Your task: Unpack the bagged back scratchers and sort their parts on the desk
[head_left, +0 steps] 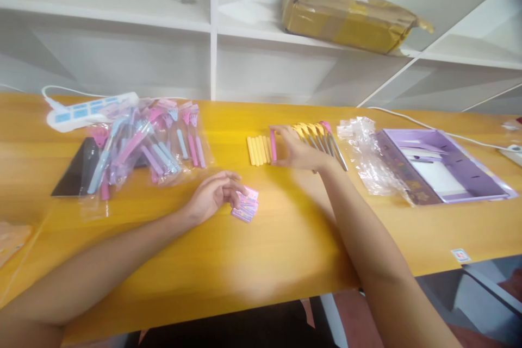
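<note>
Smooth, wood-like table (pixel 277 250), slightly glossy.
At nine o'clock, plastic bags (pixel 130 152) look clear and wrinkled; at three o'clock, the rods (pixel 339 153) seem smooth metal; at one o'clock, the parcel (pixel 346 17) has shiny tape (pixel 367 27).

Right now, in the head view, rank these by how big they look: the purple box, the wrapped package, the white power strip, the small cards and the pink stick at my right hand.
1. Purple box and wrapped package: too close to rank
2. White power strip
3. Small cards
4. Pink stick
</note>
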Motion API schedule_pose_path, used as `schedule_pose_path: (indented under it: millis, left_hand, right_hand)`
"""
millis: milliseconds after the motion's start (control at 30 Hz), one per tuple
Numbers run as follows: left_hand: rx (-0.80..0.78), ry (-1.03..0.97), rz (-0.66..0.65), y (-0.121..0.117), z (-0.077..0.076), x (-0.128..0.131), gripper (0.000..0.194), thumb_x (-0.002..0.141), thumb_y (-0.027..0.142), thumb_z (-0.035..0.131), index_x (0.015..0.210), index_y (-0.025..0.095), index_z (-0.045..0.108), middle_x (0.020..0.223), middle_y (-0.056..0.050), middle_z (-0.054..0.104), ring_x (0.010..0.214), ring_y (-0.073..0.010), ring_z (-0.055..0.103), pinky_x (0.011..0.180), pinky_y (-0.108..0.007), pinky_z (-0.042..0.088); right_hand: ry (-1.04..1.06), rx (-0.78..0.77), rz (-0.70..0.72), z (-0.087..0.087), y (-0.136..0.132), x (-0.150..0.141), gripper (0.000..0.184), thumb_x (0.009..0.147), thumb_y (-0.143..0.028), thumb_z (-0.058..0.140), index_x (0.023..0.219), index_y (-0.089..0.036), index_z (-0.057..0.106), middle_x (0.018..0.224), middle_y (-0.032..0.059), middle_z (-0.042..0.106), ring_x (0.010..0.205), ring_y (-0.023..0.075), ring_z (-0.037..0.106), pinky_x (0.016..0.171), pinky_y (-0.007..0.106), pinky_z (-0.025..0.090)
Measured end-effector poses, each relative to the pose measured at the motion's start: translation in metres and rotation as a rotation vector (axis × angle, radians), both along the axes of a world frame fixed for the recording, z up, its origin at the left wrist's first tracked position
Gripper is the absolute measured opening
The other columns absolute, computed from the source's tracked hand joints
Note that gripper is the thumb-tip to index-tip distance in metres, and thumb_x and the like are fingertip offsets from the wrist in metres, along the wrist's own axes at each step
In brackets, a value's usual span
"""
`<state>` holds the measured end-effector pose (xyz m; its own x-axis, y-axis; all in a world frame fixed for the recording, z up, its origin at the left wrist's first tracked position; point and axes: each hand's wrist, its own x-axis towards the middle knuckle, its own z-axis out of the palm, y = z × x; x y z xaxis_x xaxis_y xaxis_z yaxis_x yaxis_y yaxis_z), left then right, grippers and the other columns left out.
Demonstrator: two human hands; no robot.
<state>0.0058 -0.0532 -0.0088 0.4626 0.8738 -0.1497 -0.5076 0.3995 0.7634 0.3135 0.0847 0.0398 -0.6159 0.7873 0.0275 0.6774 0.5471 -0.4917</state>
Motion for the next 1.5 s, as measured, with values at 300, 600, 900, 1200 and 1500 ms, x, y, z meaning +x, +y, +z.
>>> schedule_pose_path:
  millis: [300,600,900,1200,1500]
  left_hand:
    - [0.016,0.013,-0.030,0.002,0.002,0.000,0.020,0.097,0.036,0.067,0.101,0.016,0.064,0.091,-0.011,0.081,0.061,-0.0202,0.072,0.058,-0.033,0.055]
    - [0.048,0.051,-0.065,0.001,0.000,0.000,0.019,0.098,0.035,0.067,0.102,0.016,0.063,0.092,-0.011,0.081,0.061,-0.0200,0.073,0.058,-0.032,0.054]
    - [0.530,0.917,0.077,0.037,0.016,0.002,0.022,0.092,0.014,0.063,0.113,0.020,0.063,0.116,-0.009,0.075,0.091,-0.0197,0.073,0.086,-0.038,0.057]
    - [0.802,1.349,0.129,0.090,0.019,0.058,0.043,0.089,0.015,0.071,0.129,0.009,0.058,0.129,-0.023,0.064,0.113,-0.0344,0.067,0.103,-0.052,0.055]
    - [0.945,1.328,0.171,0.093,-0.003,0.046,0.053,0.086,0.018,0.081,0.132,0.017,0.055,0.128,-0.014,0.062,0.113,-0.0293,0.068,0.102,-0.048,0.059]
  right_hand:
    - [-0.027,-0.066,0.006,-0.006,0.007,0.003,0.105,0.080,-0.039,0.085,0.168,-0.030,0.028,0.168,0.0128,0.038,0.162,0.0372,0.033,0.136,0.057,0.026]
    - [0.004,-0.107,0.030,-0.007,0.006,0.004,0.104,0.080,-0.039,0.086,0.168,-0.034,0.031,0.170,0.0104,0.037,0.161,0.0367,0.035,0.135,0.057,0.029]
    - [-0.047,-0.192,-0.125,-0.008,0.005,0.009,0.117,0.069,-0.052,0.095,0.165,-0.032,0.032,0.161,0.0150,0.037,0.144,0.0414,0.055,0.125,0.057,0.045]
    - [-0.005,-0.118,-0.079,-0.021,0.013,0.000,0.100,0.069,-0.048,0.095,0.155,-0.021,0.052,0.143,0.0157,0.053,0.132,0.0389,0.057,0.121,0.058,0.046]
    - [0.014,-0.120,-0.059,-0.025,0.019,0.000,0.105,0.065,-0.047,0.101,0.156,-0.026,0.054,0.145,0.0151,0.053,0.127,0.0377,0.060,0.117,0.056,0.051]
